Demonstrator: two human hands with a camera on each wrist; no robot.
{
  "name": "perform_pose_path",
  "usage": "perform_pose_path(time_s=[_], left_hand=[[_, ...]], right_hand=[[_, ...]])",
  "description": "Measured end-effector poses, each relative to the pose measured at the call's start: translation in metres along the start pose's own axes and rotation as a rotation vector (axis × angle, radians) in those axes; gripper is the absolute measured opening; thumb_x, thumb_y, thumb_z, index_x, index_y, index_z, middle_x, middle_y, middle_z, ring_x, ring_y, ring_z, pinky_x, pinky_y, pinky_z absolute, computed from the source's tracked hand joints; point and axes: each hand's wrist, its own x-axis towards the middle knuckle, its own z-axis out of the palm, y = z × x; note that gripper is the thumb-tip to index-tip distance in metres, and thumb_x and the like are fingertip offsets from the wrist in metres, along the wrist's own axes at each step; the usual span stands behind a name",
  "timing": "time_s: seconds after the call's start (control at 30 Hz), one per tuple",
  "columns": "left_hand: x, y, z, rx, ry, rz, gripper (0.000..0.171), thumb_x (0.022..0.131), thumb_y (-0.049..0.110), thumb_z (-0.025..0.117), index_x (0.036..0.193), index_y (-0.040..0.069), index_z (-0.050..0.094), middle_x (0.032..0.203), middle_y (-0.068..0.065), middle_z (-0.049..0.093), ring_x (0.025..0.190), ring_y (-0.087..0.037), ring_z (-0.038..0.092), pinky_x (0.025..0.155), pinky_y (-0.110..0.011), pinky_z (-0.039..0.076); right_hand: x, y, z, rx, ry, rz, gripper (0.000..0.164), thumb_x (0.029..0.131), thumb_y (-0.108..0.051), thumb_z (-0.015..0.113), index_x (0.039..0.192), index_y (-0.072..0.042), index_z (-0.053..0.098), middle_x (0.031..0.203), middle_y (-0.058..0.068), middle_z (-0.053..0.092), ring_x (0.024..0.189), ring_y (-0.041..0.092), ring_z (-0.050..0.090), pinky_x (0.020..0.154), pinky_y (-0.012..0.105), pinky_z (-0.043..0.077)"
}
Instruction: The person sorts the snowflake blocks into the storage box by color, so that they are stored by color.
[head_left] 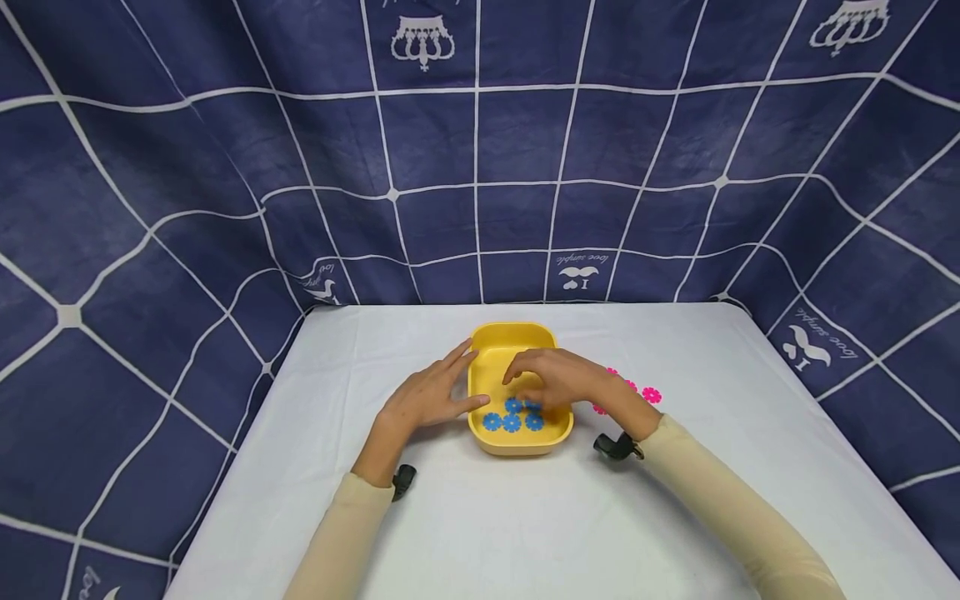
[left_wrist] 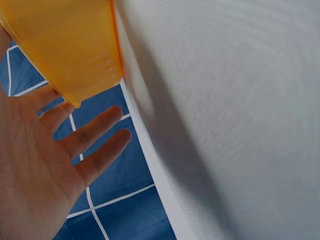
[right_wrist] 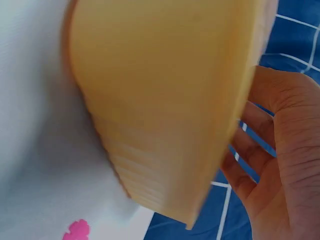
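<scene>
A yellow tray (head_left: 517, 448) stands on the white table with several blue flower-shaped pieces (head_left: 512, 423) lying in its near part. My left hand (head_left: 431, 396) is at the tray's left rim, fingers spread and fairly straight, with the thumb reaching over the edge. In the left wrist view its palm (left_wrist: 30, 165) faces the tray's outer wall. My right hand (head_left: 558, 379) reaches over the right rim, fingers loosely bent above the blue pieces, a gap between thumb and index finger. The tray's side partly hides its fingertips in the right wrist view.
Several pink flower-shaped pieces (head_left: 652, 395) lie on the table right of the tray, partly behind the right forearm. A white cloth (head_left: 480, 525) covers the table. Dark blue curtains (head_left: 517, 217) with white lines hang behind and at both sides.
</scene>
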Motion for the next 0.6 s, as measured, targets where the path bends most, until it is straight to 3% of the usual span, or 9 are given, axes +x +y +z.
perform_pose_path(time_s=[0.4, 0.6], left_hand=[[-0.001, 0.000, 0.000, 0.001, 0.005, 0.006, 0.100, 0.095, 0.084, 0.052, 0.172, 0.024, 0.030, 0.181, 0.012, 0.009, 0.156, -0.030, 0.043, 0.112, -0.058, 0.051], [-0.001, -0.001, 0.000, 0.008, 0.003, 0.009, 0.102, 0.094, 0.087, 0.049, 0.172, 0.024, 0.029, 0.181, 0.012, 0.008, 0.157, -0.028, 0.041, 0.112, -0.057, 0.051]], right_hand=[[-0.013, -0.003, -0.014, 0.107, 0.108, -0.031, 0.035, 0.096, -0.014, 0.082, 0.130, -0.009, 0.074, 0.129, 0.009, 0.075, 0.122, 0.036, 0.069, 0.112, 0.054, 0.053], [-0.020, 0.003, -0.014, 0.098, 0.141, 0.000, 0.034, 0.097, -0.014, 0.082, 0.131, -0.013, 0.074, 0.131, 0.005, 0.075, 0.124, 0.029, 0.068, 0.111, 0.053, 0.054]])
